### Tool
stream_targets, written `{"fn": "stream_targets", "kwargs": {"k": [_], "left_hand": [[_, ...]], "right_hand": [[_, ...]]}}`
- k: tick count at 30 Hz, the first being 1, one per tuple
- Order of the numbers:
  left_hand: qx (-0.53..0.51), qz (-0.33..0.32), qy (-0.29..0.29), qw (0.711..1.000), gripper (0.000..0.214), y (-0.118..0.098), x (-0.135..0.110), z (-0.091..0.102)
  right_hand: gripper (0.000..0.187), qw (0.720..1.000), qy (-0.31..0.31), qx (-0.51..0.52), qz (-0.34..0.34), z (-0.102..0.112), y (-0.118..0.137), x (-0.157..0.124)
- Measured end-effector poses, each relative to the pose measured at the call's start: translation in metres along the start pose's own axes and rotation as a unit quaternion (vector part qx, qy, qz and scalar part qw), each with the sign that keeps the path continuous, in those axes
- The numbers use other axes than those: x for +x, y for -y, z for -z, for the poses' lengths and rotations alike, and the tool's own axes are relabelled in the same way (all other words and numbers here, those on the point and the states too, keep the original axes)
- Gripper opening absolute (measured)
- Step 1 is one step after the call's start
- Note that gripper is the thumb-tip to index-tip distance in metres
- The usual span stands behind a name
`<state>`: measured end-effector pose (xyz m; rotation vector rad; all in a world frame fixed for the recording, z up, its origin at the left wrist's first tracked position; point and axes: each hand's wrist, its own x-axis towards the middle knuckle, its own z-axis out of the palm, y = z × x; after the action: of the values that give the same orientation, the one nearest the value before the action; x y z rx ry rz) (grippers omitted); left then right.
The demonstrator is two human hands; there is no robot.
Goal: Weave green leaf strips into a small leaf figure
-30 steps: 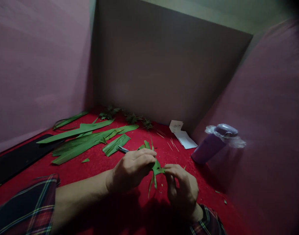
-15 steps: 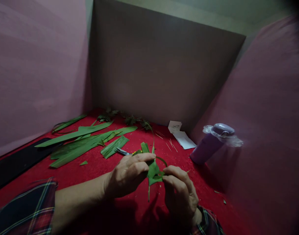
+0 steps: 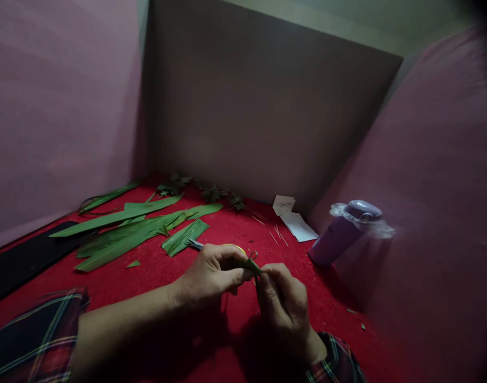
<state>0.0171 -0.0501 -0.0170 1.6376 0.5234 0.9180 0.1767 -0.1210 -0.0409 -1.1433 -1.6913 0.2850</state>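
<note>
Between my two hands is a folded green leaf [image 3: 253, 266], with a small thin loop standing up at its top. My left hand [image 3: 217, 274] pinches it from the left, thumb and forefinger closed on it, and hides much of the piece. From the right, the fingertips of my right hand [image 3: 285, 298] are pressed together on the leaf's other end. Just behind my left hand lie scissors [image 3: 195, 244], mostly covered, their blade tips near a cut leaf piece [image 3: 185, 238]. A yellow curved edge [image 3: 237, 248] shows above my left fingers.
Long green leaves [image 3: 148, 232] lie at the left beside a black flat board [image 3: 32, 258]. Leafy sprigs [image 3: 213, 193] lie at the back. Thin sticks [image 3: 280, 235] and white papers [image 3: 299, 227] lie right of centre, near a purple bottle [image 3: 335, 239]. Walls enclose the red cloth [image 3: 156, 287].
The leaf piece has been turned between my hands; its broad face and long stem no longer show. My left hand has rolled over so its thumb shows, and a yellow edge is visible behind.
</note>
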Motion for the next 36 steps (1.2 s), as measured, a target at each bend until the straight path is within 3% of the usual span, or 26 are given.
{"fn": "stream_targets", "kwargs": {"k": [3,6,15,27,36], "left_hand": [[-0.087,0.118,0.036,0.989,0.025,-0.001,0.003,0.000],[-0.093,0.149,0.052,0.983,0.024,-0.003,0.004,0.003],[-0.124,0.179,0.073,0.973,0.024,-0.008,0.006,0.004],[-0.115,0.176,0.033,0.977,0.025,-0.002,0.006,0.004],[-0.102,0.159,0.046,0.981,0.026,-0.001,0.008,0.007]], "right_hand": [[0.014,0.989,0.035,0.103,-0.097,-0.001,0.000,0.001],[0.020,0.984,0.021,0.117,-0.136,-0.002,0.000,0.004],[0.026,0.972,0.014,0.141,-0.190,-0.002,-0.001,0.007],[0.026,0.970,0.016,0.151,-0.190,-0.005,-0.005,0.008],[0.027,0.967,0.021,0.158,-0.199,-0.006,-0.010,0.008]]}}
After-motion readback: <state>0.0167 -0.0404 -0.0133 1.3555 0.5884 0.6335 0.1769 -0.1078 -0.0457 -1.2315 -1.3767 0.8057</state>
